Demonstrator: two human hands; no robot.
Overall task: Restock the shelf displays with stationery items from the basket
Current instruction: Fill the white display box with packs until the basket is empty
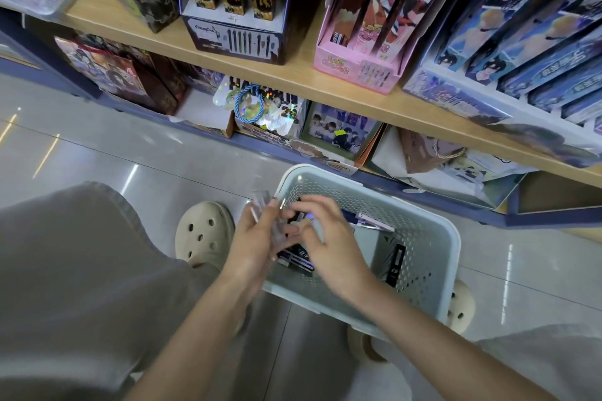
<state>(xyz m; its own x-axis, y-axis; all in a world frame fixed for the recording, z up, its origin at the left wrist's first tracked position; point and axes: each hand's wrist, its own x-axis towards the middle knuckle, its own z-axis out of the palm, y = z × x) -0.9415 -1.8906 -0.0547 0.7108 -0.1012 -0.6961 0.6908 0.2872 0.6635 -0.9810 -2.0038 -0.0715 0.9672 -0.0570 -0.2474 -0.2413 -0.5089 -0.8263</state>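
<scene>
Hands (260,238) over basket (454,238), left gripping packets (261,202)

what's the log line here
stage: picking stock | left hand: holds clear pack | right hand: over basket, grip unclear | dark packs: in basket

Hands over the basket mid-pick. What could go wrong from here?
1. The left hand holds a bundle of clear packs that sticks out past its fingers; one could slip as the right hand reaches in.
2. The right hand's grip is blurred, so the dark pack under it may be only half caught.
3. The basket sits on the floor close to a shoe; rising could knock it.
</scene>
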